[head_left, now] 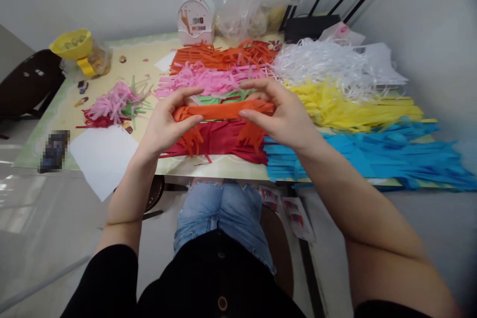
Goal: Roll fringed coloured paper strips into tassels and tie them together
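An orange fringed tissue-paper strip (219, 110), rolled into a narrow band, stretches level between my two hands above the table. Its cut fringes dangle at both ends. My left hand (169, 117) pinches the left end between thumb and fingers. At the right end, my right hand (279, 112) grips it the same way. Directly beneath lies red fringed paper (219, 140). Beyond my hands are pink fringed paper (208, 78) and orange fringed paper (223, 55), with a little green paper partly hidden behind the band.
White shredded strips (320, 62), yellow fringed paper (350, 107) and blue fringed paper (365, 156) cover the right side. A mixed tassel bundle (115, 102), a white sheet (104, 154) and a yellow-topped jar (74, 44) are left. A white box (196, 17) stands behind.
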Tool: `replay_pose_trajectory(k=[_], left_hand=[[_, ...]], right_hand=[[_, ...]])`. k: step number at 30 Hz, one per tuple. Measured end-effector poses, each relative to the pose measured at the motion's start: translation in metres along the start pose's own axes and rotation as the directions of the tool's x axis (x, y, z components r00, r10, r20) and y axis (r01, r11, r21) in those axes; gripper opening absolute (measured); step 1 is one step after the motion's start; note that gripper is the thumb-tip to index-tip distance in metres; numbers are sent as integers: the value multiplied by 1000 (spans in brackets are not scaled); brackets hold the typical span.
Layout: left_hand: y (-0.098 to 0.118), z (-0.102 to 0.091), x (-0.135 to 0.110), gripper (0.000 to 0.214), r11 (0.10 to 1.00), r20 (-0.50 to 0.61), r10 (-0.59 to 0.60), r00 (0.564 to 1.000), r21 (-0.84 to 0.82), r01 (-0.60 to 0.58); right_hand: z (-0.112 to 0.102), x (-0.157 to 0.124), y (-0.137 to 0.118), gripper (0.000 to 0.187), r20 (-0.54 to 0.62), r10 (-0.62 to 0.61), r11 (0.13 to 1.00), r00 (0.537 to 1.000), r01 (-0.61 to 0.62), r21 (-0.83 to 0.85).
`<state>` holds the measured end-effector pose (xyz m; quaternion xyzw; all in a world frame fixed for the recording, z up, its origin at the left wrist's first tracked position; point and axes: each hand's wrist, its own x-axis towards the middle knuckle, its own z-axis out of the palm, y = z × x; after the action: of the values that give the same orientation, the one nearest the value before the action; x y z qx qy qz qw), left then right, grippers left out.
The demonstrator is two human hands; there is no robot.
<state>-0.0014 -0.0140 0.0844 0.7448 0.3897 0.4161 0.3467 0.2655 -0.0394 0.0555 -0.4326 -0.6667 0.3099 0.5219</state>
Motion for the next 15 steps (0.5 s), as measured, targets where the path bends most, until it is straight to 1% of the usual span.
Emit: replay_pose_trajectory(k=[1, 3, 4, 5, 8, 10, 12, 15], left_hand=[[1, 0, 0, 31, 1000, 7, -21, 1000, 16, 21], [3, 2, 0, 22, 998, 26, -68, 997, 19, 67], [4, 3, 0, 21, 996, 38, -88, 995, -6, 89], [5, 4, -1, 22, 993, 53, -107, 993, -49, 109], [8, 8, -2, 23, 964, 84, -153, 985, -206, 168], [8, 11, -4, 22, 941, 70, -178, 982, -280, 190], [7, 12, -4, 20, 923, 47, -195, 980, -329, 200], [6, 11, -5, 18, 906, 36, -200, 979, -374, 199]], right_hand=[[0, 0, -2, 29, 8, 6, 1000, 1000, -6, -26], [-1, -1, -5, 16, 19, 17, 997, 1000, -15, -76], [-1, -2, -6, 10, 17, 16, 997, 1000, -14, -78], [0, -2, -6, 8, 11, 14, 998, 1000, -13, -55], [4, -4, -7, 15, 12, 47, 992, 999, -48, 118], [6, -5, -8, 18, 36, 90, 970, 995, -96, 222], [7, -5, -10, 20, 47, 118, 955, 992, -126, 269], [7, -5, -14, 19, 46, 127, 948, 991, -135, 287]])
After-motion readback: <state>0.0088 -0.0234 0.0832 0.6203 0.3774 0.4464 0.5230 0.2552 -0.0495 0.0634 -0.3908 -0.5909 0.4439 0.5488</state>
